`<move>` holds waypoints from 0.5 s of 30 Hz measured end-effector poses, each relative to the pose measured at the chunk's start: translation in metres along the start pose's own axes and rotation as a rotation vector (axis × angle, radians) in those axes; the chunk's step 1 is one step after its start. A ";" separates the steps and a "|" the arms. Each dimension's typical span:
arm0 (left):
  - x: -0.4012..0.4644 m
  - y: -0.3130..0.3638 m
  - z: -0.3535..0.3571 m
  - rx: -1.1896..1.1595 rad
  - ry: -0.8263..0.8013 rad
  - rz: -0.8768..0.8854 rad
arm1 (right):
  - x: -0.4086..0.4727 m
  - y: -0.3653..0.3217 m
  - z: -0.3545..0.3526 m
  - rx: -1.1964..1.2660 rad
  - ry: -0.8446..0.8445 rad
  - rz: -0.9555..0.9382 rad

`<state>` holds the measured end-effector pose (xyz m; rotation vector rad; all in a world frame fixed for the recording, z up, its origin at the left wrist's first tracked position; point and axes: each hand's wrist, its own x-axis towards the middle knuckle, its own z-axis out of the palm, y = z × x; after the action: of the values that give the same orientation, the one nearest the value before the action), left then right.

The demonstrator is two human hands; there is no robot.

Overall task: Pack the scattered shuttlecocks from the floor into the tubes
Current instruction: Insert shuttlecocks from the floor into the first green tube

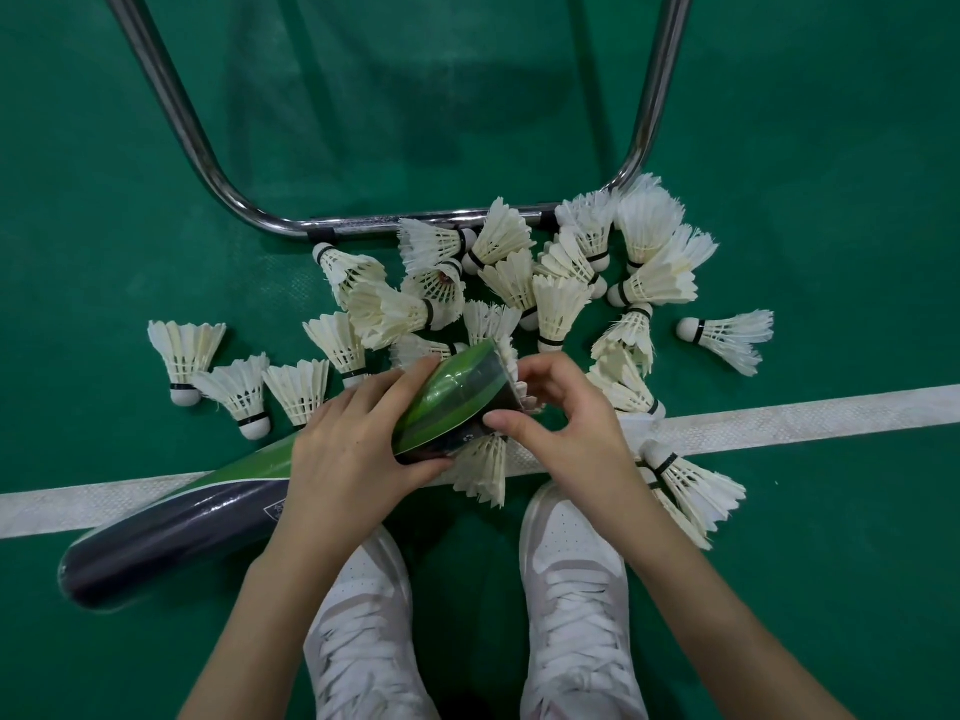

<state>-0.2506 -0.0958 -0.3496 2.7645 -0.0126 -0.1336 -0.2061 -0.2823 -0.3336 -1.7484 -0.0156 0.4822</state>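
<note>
A long green and dark blue tube (208,511) lies slanted above the floor, its open mouth up and to the right. My left hand (353,444) grips the tube just below the mouth. My right hand (566,413) curls its fingers round a white shuttlecock (514,374) whose feathers stick out of the mouth. Several white feather shuttlecocks (519,283) lie scattered on the green floor beyond the hands. One more shuttlecock (483,470) lies under my hands on the white line.
A chrome tube frame (208,163) curves across the floor behind the pile. A white court line (779,420) crosses the green floor. My two white shoes (576,574) stand below the hands. Stray shuttlecocks lie at the left (184,356) and right (727,335).
</note>
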 end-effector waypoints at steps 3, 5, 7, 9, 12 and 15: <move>-0.001 0.000 0.001 -0.001 0.004 0.005 | 0.001 0.002 0.002 -0.014 0.014 -0.017; -0.001 0.000 0.001 0.000 0.003 0.006 | 0.001 0.002 0.002 -0.015 0.013 -0.013; -0.001 0.000 0.001 0.002 0.002 0.007 | 0.002 0.002 0.001 -0.019 0.010 -0.005; -0.002 0.000 0.001 0.002 -0.002 0.011 | 0.003 0.001 0.000 -0.011 0.001 0.000; -0.002 0.001 0.001 0.002 -0.011 0.013 | 0.004 0.001 -0.002 0.004 -0.012 0.005; -0.002 0.001 0.002 0.001 -0.011 0.010 | 0.005 0.001 -0.003 -0.003 -0.019 0.006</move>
<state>-0.2527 -0.0969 -0.3507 2.7644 -0.0301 -0.1464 -0.2012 -0.2838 -0.3353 -1.7472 -0.0245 0.5033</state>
